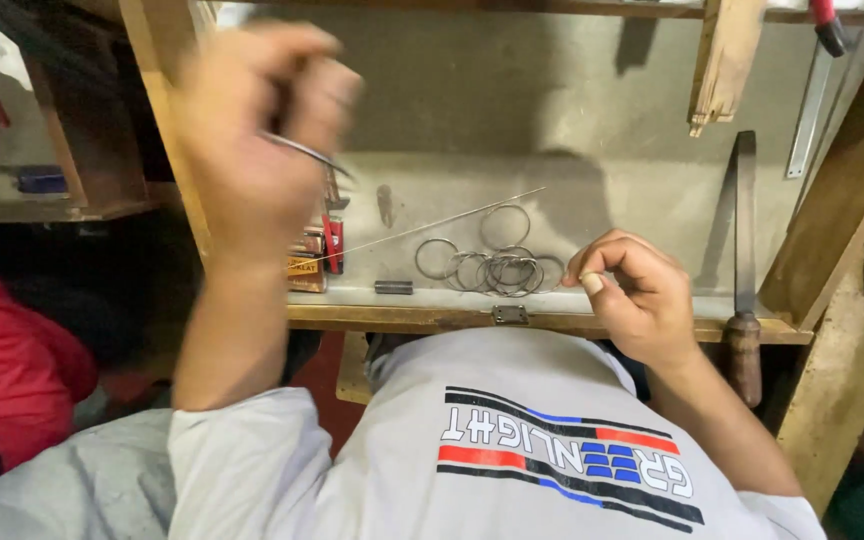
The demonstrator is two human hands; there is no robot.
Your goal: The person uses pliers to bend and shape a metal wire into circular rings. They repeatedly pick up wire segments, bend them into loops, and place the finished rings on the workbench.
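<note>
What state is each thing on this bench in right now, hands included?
Left hand: raised, blurred, grip shut on a thin metal tool.
Right hand: on the bench edge, fingers pinched together; what they hold is hidden.
Rings: loose pile, overlapping.
Wire: lying straight.
File: lying flat, untouched.

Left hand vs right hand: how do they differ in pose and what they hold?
The left hand is raised above the bench and blurred; the right hand is low at the bench edge and sharp. The left hand grips a thin metal tool; the right hand pinches its fingertips by the pile of wire rings, and whether it holds anything cannot be told. Both are bare, with fingers curled.
</note>
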